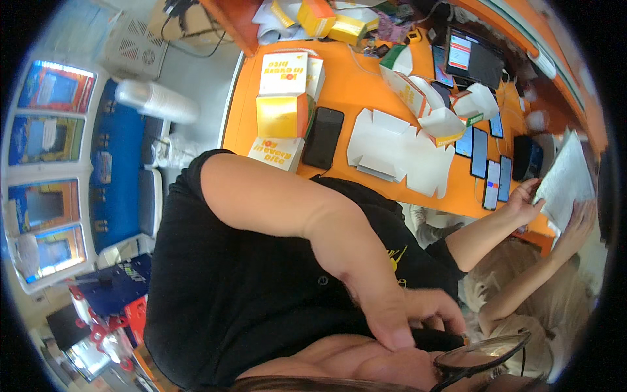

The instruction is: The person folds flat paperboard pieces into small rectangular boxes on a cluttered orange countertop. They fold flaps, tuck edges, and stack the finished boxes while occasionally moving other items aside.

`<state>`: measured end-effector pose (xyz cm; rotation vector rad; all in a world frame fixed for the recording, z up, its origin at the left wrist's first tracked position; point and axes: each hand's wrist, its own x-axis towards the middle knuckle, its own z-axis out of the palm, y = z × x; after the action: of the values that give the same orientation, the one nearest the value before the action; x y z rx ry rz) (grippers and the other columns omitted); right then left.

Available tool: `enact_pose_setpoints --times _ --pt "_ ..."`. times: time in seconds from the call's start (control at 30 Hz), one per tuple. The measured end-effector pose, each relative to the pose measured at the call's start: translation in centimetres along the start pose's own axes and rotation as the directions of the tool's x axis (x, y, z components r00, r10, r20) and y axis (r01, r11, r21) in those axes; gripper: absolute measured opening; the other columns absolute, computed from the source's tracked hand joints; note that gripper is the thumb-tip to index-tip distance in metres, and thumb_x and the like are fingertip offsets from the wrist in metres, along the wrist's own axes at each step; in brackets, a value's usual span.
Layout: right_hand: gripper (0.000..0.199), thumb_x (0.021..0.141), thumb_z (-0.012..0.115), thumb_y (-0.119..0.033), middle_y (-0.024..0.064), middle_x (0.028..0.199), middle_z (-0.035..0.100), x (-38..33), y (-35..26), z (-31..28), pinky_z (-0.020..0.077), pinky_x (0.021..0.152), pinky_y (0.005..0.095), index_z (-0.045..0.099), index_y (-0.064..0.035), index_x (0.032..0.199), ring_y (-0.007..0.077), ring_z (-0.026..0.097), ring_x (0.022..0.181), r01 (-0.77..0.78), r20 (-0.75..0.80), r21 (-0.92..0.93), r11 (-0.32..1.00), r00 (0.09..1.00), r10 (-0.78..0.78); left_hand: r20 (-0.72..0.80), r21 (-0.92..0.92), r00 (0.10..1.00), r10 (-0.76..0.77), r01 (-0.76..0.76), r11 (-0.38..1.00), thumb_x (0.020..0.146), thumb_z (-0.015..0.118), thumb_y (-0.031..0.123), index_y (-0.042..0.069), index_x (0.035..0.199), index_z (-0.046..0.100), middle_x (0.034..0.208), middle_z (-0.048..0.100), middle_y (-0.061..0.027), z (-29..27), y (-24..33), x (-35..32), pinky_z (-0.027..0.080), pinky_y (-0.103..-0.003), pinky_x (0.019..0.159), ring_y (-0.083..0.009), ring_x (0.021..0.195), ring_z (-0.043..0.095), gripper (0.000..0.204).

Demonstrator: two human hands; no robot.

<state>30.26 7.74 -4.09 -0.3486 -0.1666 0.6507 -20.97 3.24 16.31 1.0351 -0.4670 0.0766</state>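
Observation:
My left arm is bent across my black shirt (261, 281). My left hand (400, 317) is raised to my chin, its thumb against the skin, its fingers loosely apart with nothing visible in them. At the right, my right hand (522, 201) pinches the near left edge of a creased whitish sheet of paper (565, 179). Another hand (580, 225), on a forearm from the lower right that looks to be a second person's, touches the same sheet's lower edge. An unfolded white carton (375, 140) lies on the orange table (245, 134), between a black phone (323, 138) and several phones at the right.
White-and-yellow boxes (282, 72) stand at the table's left edge. Opened boxes (408, 88) lie behind the unfolded carton. Several phones (479, 151), cables and a tablet (473, 55) crowd the right side. At the left are stacked plastic cups (155, 100) and a blue unit (117, 170) with picture panels.

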Motion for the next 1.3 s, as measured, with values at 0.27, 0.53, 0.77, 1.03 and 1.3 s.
enact_pose_setpoints --times 0.27,0.53,0.77,1.03,1.3 --pt "0.034 0.101 0.052 -0.02 0.0113 0.128 0.06 -17.0 23.0 10.7 0.0516 0.093 0.033 0.057 -0.0015 0.129 0.0214 0.061 0.112 -0.351 0.269 -0.654 0.67 0.721 0.639 -0.777 0.596 0.06 0.627 0.394 0.7 0.092 0.069 0.038 -0.001 0.146 0.031 0.143 0.043 -0.0178 -1.5 -1.5 -17.2 0.041 -0.044 0.106 -0.0315 0.129 0.045 0.076" --pt "0.037 0.093 0.067 -0.028 0.0053 0.109 0.069 -29.9 41.4 16.2 0.0518 0.076 0.0247 0.064 -0.0028 0.12 0.0136 0.066 0.088 -0.063 0.037 -0.997 0.051 0.21 0.977 -0.688 -0.112 -0.344 0.639 0.921 0.374 0.074 0.084 0.048 -0.011 0.149 0.017 0.15 0.03 -0.0318 -6.6 -10.4 -24.8 0.033 -0.045 0.115 -0.0422 0.137 0.037 0.116" --pt "0.03 0.084 0.077 -0.014 0.0077 0.096 0.071 -31.6 44.6 14.5 0.0523 0.07 0.0249 0.066 0.0011 0.108 0.0145 0.067 0.08 -0.262 0.066 -0.957 0.122 0.213 0.975 -0.691 -0.237 -0.423 0.586 0.899 0.369 0.06 0.09 0.043 -0.008 0.15 0.011 0.143 0.036 -0.0305 -8.2 -9.5 -22.8 0.042 -0.048 0.106 -0.0469 0.128 0.045 0.13" --pt "0.029 0.081 0.069 -0.009 0.0136 0.097 0.072 -31.9 43.9 9.9 0.0533 0.079 0.032 0.061 0.0044 0.105 0.0195 0.069 0.086 -0.022 0.2 -0.972 0.233 0.437 0.877 -0.843 -0.213 -0.29 0.454 0.953 0.213 0.058 0.091 0.04 -0.002 0.152 0.015 0.142 0.039 -0.0262 -8.2 -7.8 -23.6 0.046 -0.047 0.103 -0.0466 0.122 0.051 0.128" --pt "0.034 0.091 0.059 -0.013 0.0259 0.104 0.067 -35.2 41.5 8.4 0.0522 0.083 0.0484 0.048 0.0018 0.12 0.042 0.067 0.094 0.176 0.314 -0.949 0.262 0.476 0.821 -0.837 -0.257 -0.297 0.459 0.955 0.15 0.057 0.092 0.034 -0.004 0.151 0.019 0.144 0.038 -0.0271 -7.2 -9.0 -23.7 0.041 -0.048 0.109 -0.0447 0.131 0.043 0.125"
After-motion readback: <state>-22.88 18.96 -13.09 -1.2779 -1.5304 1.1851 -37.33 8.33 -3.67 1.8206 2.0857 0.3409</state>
